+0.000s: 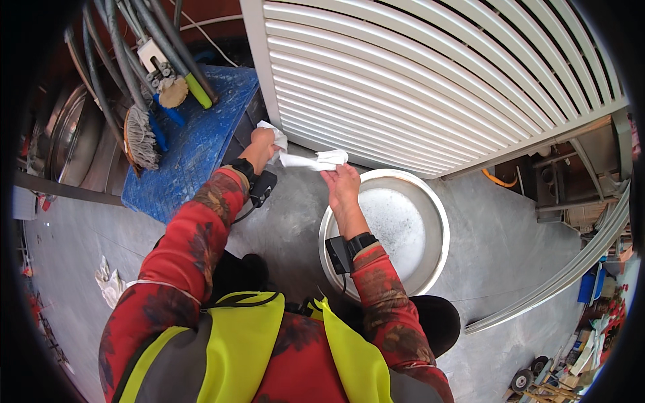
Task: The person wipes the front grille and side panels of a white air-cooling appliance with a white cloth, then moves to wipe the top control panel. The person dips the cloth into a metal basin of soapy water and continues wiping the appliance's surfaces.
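Observation:
A white cloth is stretched between my two hands, above the grey floor and close to the lower left corner of a white slatted panel. Bunched cloth is gripped in my left hand. My right hand pinches the other end with its fingertips, over the left rim of a round metal basin. Whitish, foamy water lies in the basin. Both wrists carry black straps with small black devices.
A blue board lies at the left, with metal poles and a string mop head on it. Another whitish cloth is on the floor at left. Long curved-looking strips lie at right, near a wheeled item.

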A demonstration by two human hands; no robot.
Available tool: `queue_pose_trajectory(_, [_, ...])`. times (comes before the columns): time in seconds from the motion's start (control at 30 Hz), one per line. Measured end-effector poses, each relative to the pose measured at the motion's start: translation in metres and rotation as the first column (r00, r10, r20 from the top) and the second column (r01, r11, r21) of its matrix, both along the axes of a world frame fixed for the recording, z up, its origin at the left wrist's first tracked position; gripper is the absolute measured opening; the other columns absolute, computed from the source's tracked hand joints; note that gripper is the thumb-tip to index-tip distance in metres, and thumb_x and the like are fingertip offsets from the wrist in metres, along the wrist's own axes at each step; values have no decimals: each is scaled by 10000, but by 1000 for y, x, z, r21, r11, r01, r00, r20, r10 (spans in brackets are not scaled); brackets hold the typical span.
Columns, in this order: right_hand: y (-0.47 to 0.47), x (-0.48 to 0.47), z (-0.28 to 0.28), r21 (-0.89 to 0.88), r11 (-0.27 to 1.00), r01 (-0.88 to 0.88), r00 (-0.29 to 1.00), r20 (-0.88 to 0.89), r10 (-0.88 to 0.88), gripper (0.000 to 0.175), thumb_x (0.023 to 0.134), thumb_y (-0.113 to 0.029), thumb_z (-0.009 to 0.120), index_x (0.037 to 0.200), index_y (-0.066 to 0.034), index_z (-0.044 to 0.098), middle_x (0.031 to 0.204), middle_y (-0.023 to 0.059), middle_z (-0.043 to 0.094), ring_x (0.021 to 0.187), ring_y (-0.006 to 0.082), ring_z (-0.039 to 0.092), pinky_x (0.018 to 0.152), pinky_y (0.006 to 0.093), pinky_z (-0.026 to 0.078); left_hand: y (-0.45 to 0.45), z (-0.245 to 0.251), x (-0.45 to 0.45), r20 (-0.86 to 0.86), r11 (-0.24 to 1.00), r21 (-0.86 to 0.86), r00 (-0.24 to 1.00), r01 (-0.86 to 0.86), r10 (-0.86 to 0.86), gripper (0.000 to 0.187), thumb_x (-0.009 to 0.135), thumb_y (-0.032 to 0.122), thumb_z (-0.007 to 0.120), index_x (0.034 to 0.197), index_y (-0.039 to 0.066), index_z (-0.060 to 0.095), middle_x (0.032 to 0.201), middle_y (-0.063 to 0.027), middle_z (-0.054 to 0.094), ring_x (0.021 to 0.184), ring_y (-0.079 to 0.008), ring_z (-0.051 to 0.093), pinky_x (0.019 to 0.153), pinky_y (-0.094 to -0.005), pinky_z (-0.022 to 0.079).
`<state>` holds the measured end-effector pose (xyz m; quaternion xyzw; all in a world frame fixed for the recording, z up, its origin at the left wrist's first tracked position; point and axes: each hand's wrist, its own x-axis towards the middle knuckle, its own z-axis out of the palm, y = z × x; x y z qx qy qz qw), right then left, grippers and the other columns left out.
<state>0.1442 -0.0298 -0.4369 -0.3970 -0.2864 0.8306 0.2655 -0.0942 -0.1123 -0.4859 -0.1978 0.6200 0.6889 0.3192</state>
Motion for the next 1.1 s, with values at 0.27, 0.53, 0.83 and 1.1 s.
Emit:
queue_pose_trajectory(0.27, [52, 84, 14, -18, 974, 225, 973, -45, -225, 231, 982, -67, 525, 1189, 22, 470, 1098, 181, 628, 938, 275, 667, 840, 432, 584, 68, -47, 40, 266, 969, 155, 953, -192, 146, 399, 914, -46, 433, 1298, 12, 522, 1321, -174, 555, 1193, -386, 565, 986, -553, 477])
queue_pose_trajectory(0.53, [77, 136, 25, 68, 937, 342, 940, -28, -341, 266, 976, -109, 545, 1216, -17, 477, 1167, 154, 622, 1027, 272, 654, 897, 420, 549, 122, -2, 130, 611, 927, 326, 790, -183, -59, 364, 918, -67, 471, 1280, -48, 507, 1308, -217, 534, 1219, -377, 538, 1072, -515, 449])
queue_pose_trajectory(0.83, [80, 53, 52, 567, 770, 294, 954, -119, -276, 305, 939, -118, 641, 1211, -65, 513, 1093, 50, 579, 1019, 138, 557, 881, 286, 473, 109, 158, 173, -121, 549, 558, 715, 623, -689, 412, 882, -95, 461, 1291, -48, 488, 1281, -172, 580, 1254, -295, 547, 1116, -458, 430])
queue_pose_trajectory(1.1, [86, 30, 73, 320, 769, 554, 820, -48, -571, 336, 928, 11, 584, 1239, -43, 467, 1178, 115, 580, 1083, 197, 563, 955, 318, 453, 112, 236, 182, -409, 376, -164, 284, 912, -867, 416, 918, -46, 480, 1319, 30, 558, 1288, -108, 614, 1256, -230, 549, 1080, -375, 425])
